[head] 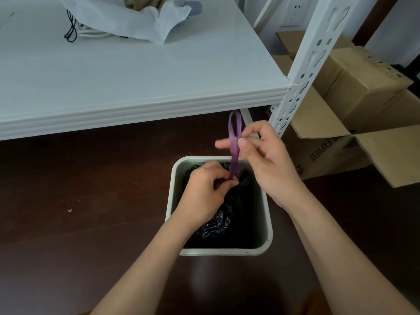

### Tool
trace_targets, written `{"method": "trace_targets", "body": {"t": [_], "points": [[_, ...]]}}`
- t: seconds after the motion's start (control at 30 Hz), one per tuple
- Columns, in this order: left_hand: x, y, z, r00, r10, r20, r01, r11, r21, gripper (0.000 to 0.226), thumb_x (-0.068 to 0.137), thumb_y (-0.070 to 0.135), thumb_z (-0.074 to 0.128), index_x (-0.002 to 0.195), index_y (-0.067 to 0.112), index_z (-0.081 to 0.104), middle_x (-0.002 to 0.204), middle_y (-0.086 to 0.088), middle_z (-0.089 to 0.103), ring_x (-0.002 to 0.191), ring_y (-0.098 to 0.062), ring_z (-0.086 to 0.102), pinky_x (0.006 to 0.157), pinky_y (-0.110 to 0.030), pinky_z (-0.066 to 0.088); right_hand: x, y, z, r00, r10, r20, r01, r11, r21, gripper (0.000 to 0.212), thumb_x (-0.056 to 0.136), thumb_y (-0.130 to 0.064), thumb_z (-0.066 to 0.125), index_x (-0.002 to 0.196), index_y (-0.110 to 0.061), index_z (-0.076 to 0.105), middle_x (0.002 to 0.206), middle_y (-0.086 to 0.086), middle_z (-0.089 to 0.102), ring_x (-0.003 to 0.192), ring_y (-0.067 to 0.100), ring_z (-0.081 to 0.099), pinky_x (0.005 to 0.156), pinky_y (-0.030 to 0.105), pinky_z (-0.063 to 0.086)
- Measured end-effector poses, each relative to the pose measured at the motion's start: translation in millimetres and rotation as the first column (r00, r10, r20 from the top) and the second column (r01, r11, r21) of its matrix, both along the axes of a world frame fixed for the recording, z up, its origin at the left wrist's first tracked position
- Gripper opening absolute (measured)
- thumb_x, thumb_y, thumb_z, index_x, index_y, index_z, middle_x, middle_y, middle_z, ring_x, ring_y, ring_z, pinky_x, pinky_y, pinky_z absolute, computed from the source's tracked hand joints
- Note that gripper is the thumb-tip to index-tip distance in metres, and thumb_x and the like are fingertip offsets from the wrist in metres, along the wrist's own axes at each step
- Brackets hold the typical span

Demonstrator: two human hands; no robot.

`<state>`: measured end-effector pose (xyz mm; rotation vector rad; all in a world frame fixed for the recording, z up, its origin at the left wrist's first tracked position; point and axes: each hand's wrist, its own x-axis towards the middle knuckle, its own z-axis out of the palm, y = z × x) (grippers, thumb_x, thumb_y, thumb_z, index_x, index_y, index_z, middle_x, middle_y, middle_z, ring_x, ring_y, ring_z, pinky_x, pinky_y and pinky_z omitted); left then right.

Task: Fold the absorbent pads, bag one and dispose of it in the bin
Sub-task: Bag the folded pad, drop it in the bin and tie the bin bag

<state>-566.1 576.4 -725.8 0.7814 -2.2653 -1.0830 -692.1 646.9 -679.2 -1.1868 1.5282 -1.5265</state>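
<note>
Purple bag handle (pixel 234 142) is pinched by the right hand (pixel 261 155); the left hand (pixel 206 189) grips the black bag (pixel 227 214) over the bin (pixel 269 223).

Head view, steeply downward — close above hands (pixel 238 178)

black bag (pixel 218 221) contents hidden, carton (pixel 386 155) cropped

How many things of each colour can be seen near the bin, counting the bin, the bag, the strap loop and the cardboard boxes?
Grey-white: 1, the bin
Black: 1, the bag
Purple: 1, the strap loop
Brown: 3, the cardboard boxes
Total: 6
</note>
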Motion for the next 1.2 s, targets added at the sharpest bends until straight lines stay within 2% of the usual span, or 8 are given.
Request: {"method": "trace_targets", "body": {"t": [0.13, 0.23, 0.4, 0.67, 0.77, 0.93, 1.03, 1.2], "points": [[3.0, -0.1, 2.0, 0.999, -0.033, 0.007, 0.033, 0.999, -0.01, 0.007, 0.085, 0.01, 0.068, 0.085, 0.008, 0.074, 0.082, -0.003, 0.062, 0.08, -0.012, 0.061, 0.079, -0.026, 0.05, -16.9, -1.4, -24.2, 0.982, -0.005, -0.187, 0.058, 0.958, 0.28, 0.023, 0.096, 0.004, 0.037, 0.113, -0.012, 0.038, 0.124, -0.013, 0.054, 0.119, -0.001, 0.049, 0.11, 0.032, 0.036], [4.5, -0.5, 3.2, 0.999, -0.053, 0.011, 0.053, 0.998, -0.031, 0.008, 0.086, 0.01, 0.066, 0.086, 0.006, 0.074, 0.081, -0.001, 0.061, 0.079, -0.009, 0.058, 0.076, -0.023, 0.048, -15.0, 1.5, -29.4, 0.967, 0.2, -0.158, -0.116, 0.898, 0.424, 0.046, 0.094, 0.006, 0.039, 0.133, -0.02, 0.043, 0.126, -0.013, 0.049, 0.115, -0.009, 0.047, 0.106, 0.017, 0.036], [7.0, -3.1, 3.7, 1.0, 0.001, -0.019, 0.0, 0.996, 0.094, 0.009, 0.085, 0.01, 0.067, 0.087, 0.007, 0.075, 0.081, 0.004, 0.057, 0.068, -0.003, 0.052, 0.068, -0.012, 0.043, -14.6, 4.3, -27.2, 0.924, 0.217, -0.315, -0.058, 0.893, 0.446, 0.023, 0.097, -0.017, 0.052, 0.11, -0.021, 0.07, 0.107, -0.008, 0.068, 0.103, 0.003, 0.059, 0.095, 0.023, 0.044], [6.1, -5.8, 4.9, 0.993, 0.116, -0.038, -0.104, 0.967, 0.232, 0.008, 0.081, 0.013, 0.072, 0.085, 0.009, 0.077, 0.084, -0.006, 0.062, 0.07, -0.015, 0.059, 0.069, -0.026, 0.051, -31.1, 13.2, -21.2, 0.908, 0.261, -0.329, -0.006, 0.791, 0.612, 0.021, 0.096, -0.027, 0.054, 0.092, -0.028, 0.074, 0.084, -0.002, 0.068, 0.085, 0.014, 0.062, 0.08, 0.03, 0.047], [5.6, -4.3, 8.5, 0.993, 0.109, -0.038, -0.095, 0.958, 0.269, 0.007, 0.082, 0.01, 0.071, 0.085, 0.007, 0.077, 0.068, -0.003, 0.063, 0.062, -0.006, 0.057, 0.064, -0.012, 0.046, -39.9, 18.8, -19.1, 0.886, 0.313, -0.343, -0.009, 0.75, 0.662, 0.016, 0.093, -0.029, 0.059, 0.09, -0.03, 0.076, 0.091, 0.0, 0.071, 0.091, 0.013, 0.062, 0.087, 0.034, 0.048], [3.6, -2.2, 11.2, 0.995, 0.094, -0.037, -0.077, 0.943, 0.324, 0.007, 0.084, 0.007, 0.069, 0.084, 0.009, 0.076, 0.066, 0.001, 0.064, 0.055, -0.002, 0.056, 0.06, -0.01, 0.045, -30.1, 17.1, -14.2, 0.942, 0.165, -0.291, -0.028, 0.906, 0.421, 0.027, 0.078, -0.023, 0.077, 0.097, -0.024, 0.058, 0.104, -0.011, 0.064, 0.103, -0.002, 0.06, 0.092, 0.017, 0.045], [1.8, -2.4, 9.9, 0.996, 0.076, -0.042, -0.06, 0.949, 0.309, 0.014, 0.084, 0.008, 0.068, 0.077, 0.018, 0.073, 0.063, 0.006, 0.063, 0.055, -0.002, 0.057, 0.059, -0.011, 0.045, -13.7, 13.8, -17.0, 0.941, 0.197, -0.276, -0.087, 0.927, 0.365, 0.034, 0.073, -0.014, 0.08, 0.082, -0.02, 0.048, 0.099, -0.006, 0.066, 0.098, 0.003, 0.065, 0.092, 0.027, 0.052], [1.5, -0.3, 11.3, 0.993, 0.09, -0.073, -0.063, 0.95, 0.305, 0.011, 0.085, 0.007, 0.067, 0.087, 0.012, 0.077, 0.079, 0.002, 0.074, 0.075, -0.009, 0.069, 0.072, -0.018, 0.054, -1.0, 9.2, -33.0, 0.956, 0.02, -0.294, 0.06, 0.963, 0.263, 0.038, 0.071, -0.013, 0.081, 0.067, -0.02, 0.045, 0.084, 0.01, 0.067, 0.081, 0.024, 0.066, 0.079, 0.046, 0.055]]}}
